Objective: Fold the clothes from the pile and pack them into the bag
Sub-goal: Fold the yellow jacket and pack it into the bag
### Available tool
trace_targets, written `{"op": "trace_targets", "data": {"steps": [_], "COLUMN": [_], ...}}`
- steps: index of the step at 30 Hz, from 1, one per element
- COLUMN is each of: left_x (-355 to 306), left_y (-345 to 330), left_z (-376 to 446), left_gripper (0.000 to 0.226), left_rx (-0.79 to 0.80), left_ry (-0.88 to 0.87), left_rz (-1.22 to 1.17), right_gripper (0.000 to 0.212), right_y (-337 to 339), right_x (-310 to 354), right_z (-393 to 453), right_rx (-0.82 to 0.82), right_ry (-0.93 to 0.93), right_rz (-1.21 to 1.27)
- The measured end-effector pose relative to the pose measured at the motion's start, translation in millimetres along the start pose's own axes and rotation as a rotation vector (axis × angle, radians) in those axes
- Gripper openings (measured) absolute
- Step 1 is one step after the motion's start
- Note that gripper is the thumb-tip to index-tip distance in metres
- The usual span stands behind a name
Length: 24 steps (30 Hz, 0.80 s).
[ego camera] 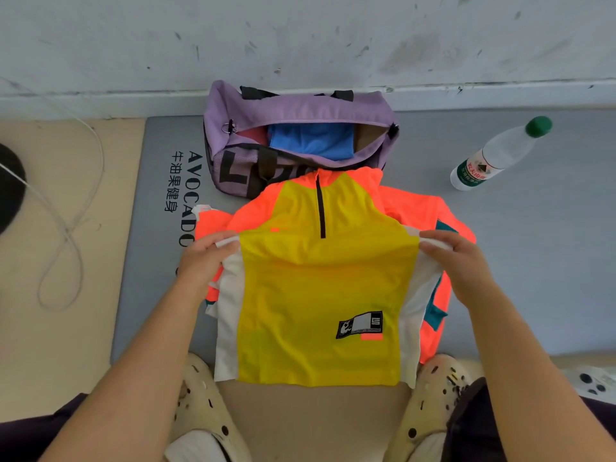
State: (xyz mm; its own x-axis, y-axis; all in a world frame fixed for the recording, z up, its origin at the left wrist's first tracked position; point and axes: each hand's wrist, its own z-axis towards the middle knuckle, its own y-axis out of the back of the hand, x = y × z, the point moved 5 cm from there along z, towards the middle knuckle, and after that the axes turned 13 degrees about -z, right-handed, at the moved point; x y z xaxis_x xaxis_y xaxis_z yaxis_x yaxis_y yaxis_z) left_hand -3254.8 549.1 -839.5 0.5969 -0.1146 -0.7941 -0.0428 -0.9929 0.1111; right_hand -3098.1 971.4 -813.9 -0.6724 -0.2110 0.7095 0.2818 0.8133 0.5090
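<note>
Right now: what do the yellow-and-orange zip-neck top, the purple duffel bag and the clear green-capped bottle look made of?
Yellow-and-orange zip-neck top: thin synthetic knit, probably; smooth matte panels that drape where the left hand and right hand pinch its white sides.
Purple duffel bag: woven fabric, likely nylon or polyester; matte, soft sag.
Clear green-capped bottle: thin transparent plastic, glossy.
</note>
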Motion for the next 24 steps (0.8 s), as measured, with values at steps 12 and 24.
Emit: {"op": "trace_targets", "data": {"steps": [12,24], "left_x": [-15.0,-32.8], "left_y": [18.9,29.2], "left_z": [-5.3,-7.6], "left_gripper": [0.013,0.025], "left_rx": [-0.105,-0.281], "left_ry": [-0.291,-0.283], "left_rz": [0.392,0.339], "right_gripper": [0.01,0.02], "right_y": [13.6,4.0], "right_x": [25.3,20.3], "right_z": [1.7,3.5], "right_rx": [-0.207,-0.082], "right_ry": [0.225,0.052], "right_rz": [-0.412,-0.224]}}
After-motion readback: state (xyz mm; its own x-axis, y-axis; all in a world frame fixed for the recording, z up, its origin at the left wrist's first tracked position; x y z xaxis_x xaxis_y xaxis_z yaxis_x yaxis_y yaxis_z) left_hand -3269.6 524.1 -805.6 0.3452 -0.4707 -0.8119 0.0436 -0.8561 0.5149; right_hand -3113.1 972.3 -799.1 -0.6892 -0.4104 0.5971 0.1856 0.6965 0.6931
